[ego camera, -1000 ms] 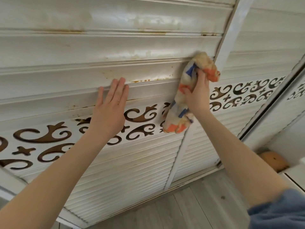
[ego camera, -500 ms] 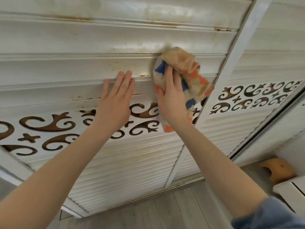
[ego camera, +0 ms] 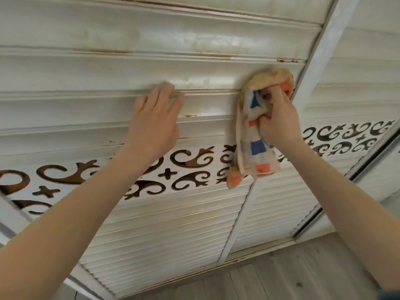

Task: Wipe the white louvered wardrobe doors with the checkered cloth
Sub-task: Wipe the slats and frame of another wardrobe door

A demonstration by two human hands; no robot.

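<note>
A: Right hand (ego camera: 279, 122)?
B: We see its grip clamped round the checkered cloth (ego camera: 253, 154), bunched against a slat of the wardrobe door (ego camera: 108, 70), just beside the frame post (ego camera: 334, 29).
A: Left hand (ego camera: 154, 124)?
B: Grip apart, fingers straight, flat on the slats, blurred. The cloth's tail hangs over the scrollwork band (ego camera: 190, 159).

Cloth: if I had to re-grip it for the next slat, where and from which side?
Take the cloth by its bunched top, where the right hand pinches it, coming from the room side: its back lies against the slats, and the loose tail hanging below would likely just flop.
</note>
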